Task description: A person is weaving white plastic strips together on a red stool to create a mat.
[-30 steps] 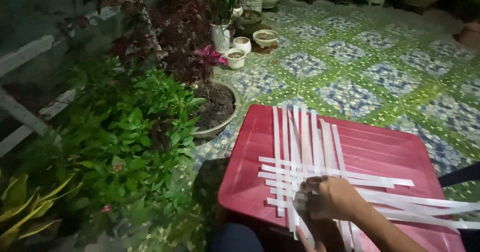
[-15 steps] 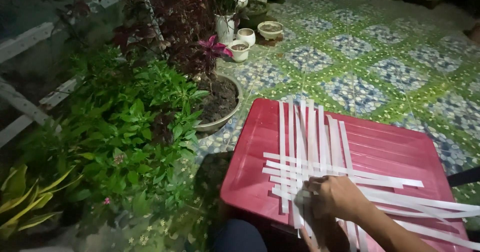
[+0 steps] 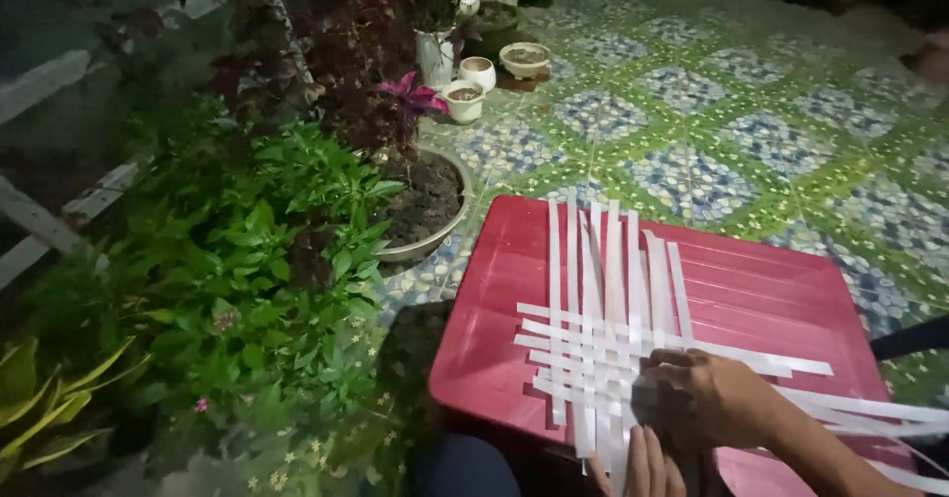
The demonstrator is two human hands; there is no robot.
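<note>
strips (image 3: 613,329): flat white bands, part woven into a mat on the red lid (image 3: 771,299), near-right in the scene; loose ends run far and right.
handling: judged light, thin and limp, easy to crease or slide apart; best pinched near the crossings, flat between fingertips.
right hand (image 3: 707,398): knuckles up, fingers curled down onto the weave, pinching strips.
left hand (image 3: 643,462): near edge, only fingers show, under the strip ends; grip cannot be told.
</note>
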